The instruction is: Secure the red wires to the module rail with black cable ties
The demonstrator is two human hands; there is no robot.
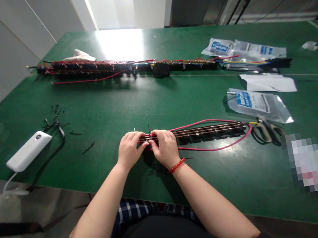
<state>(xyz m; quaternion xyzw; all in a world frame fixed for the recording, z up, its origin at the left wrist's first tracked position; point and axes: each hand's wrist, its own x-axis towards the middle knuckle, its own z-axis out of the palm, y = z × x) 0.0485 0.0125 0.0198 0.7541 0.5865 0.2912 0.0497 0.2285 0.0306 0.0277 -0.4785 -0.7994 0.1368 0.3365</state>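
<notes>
A long, narrow black strip assembly with thin metal rails along it lies crosswise in front of me. My left hand grips its left end, thumb and fingers pinched. Close beside it, my right hand, with a red bead bracelet at the wrist, pinches the same end. A thin black cable tie sticks up between the two hands; its lower part is hidden by the fingers. A red wire loops around the strip's right part. Several thin black strips, apparently cable ties, lie below my hands.
A longer wired black assembly stretches across the back of the green table. At the left are a white power-strip-like box and scattered black ties. Scissors, a plastic bag and paper lie at the right.
</notes>
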